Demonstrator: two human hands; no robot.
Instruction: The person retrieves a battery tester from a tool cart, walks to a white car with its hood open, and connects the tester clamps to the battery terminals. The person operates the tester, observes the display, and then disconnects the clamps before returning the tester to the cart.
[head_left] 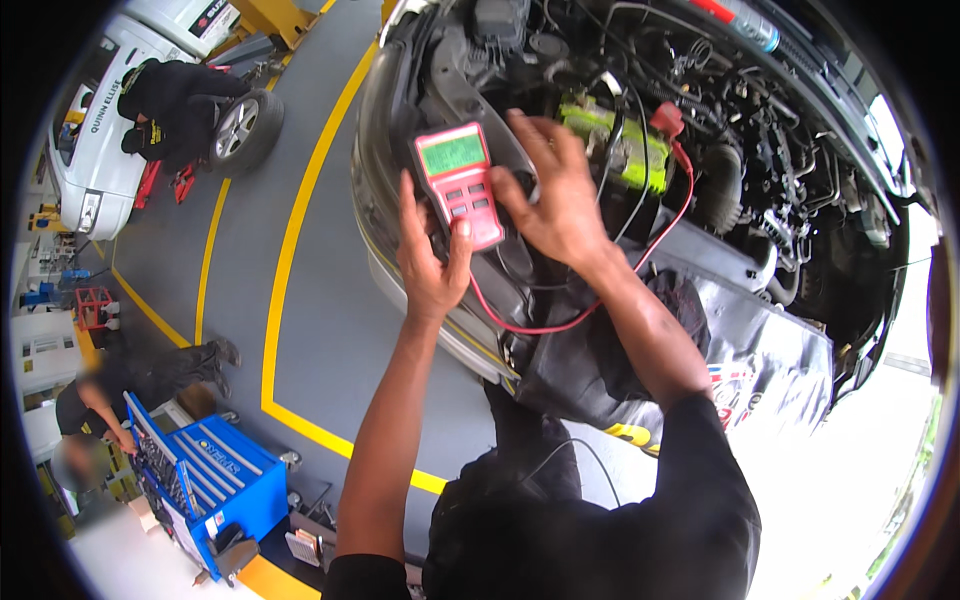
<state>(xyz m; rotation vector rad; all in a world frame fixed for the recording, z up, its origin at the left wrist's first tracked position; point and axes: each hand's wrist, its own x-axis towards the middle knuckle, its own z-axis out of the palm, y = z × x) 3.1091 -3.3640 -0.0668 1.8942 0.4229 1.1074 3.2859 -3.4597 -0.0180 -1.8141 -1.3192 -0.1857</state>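
Two hands share one pink handheld battery tester (458, 182) at upper centre of the frame. Tester: slim rectangular body, green lit screen in its top half, rows of small pale buttons below, red lead (570, 322) leaving its lower end, looping down and then up to a red clamp (667, 119) in the engine bay.

Surroundings: open engine bay of a dark car (400, 120) fills the upper right; yellow-green topped battery (620, 148) sits just right of the tester. Black fender cover (740, 340) drapes the car's front edge. Grey workshop floor (310, 330) with yellow lines at left. White car (100, 150) upper left, a person in black crouched at its wheel. Blue tool trolley (205, 480) lower left, another person bent beside it.

Left hand (428, 258): fingers curled round the tester's lower end from below and left, thumb tip on the bottom edge of its face; gripping. Right hand (555, 195): fingers spread, loosely open against the tester's right side; contact behind the case probably there, not clearly visible
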